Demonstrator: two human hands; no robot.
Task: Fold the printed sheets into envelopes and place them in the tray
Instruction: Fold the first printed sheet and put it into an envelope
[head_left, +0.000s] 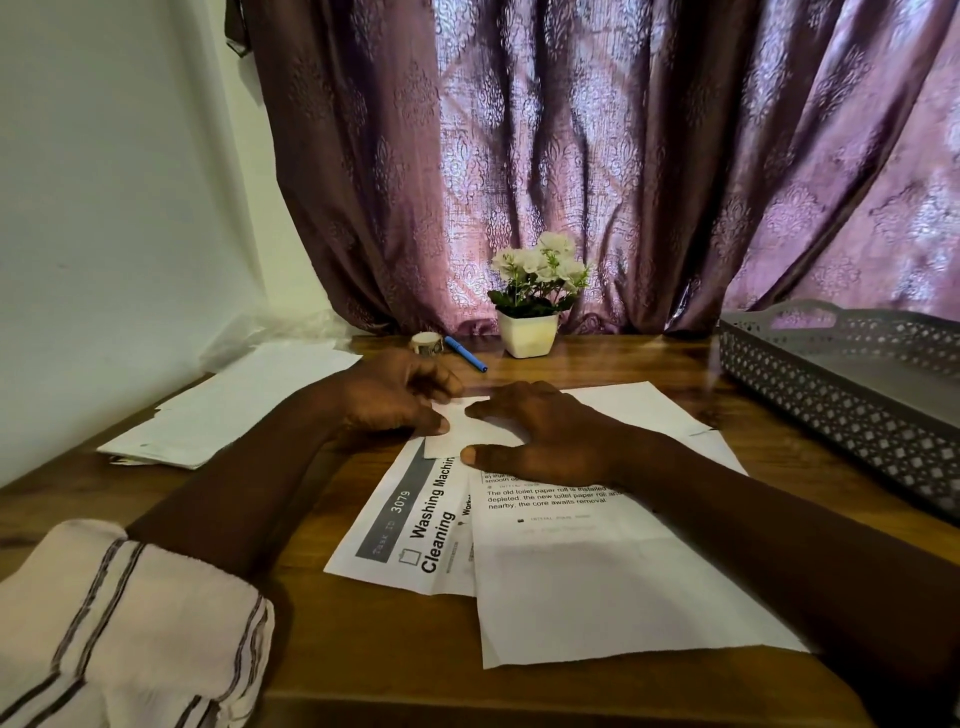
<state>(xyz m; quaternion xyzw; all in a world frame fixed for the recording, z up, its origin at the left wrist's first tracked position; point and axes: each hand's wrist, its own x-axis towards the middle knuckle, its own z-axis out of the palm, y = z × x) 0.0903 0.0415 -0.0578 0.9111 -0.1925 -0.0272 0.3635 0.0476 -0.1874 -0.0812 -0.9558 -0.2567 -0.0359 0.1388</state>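
Note:
A small folded white paper piece (457, 431) lies on the printed sheets at the middle of the wooden desk. My left hand (395, 395) pinches its left edge between thumb and fingers. My right hand (540, 431) lies flat on it, fingers spread, pressing it down. Under them sit a printed sheet headed "Washing Machine Cleaning" (415, 525) and a second printed sheet (597, 571) overlapping it on the right. A grey perforated tray (841, 384) stands at the right edge of the desk; its inside is mostly hidden.
A stack of white sheets (218, 410) lies at the left by the wall. At the back stand a white flower pot (530, 332), a tape roll (427, 343) and a blue pen (465, 353). A purple curtain hangs behind the desk.

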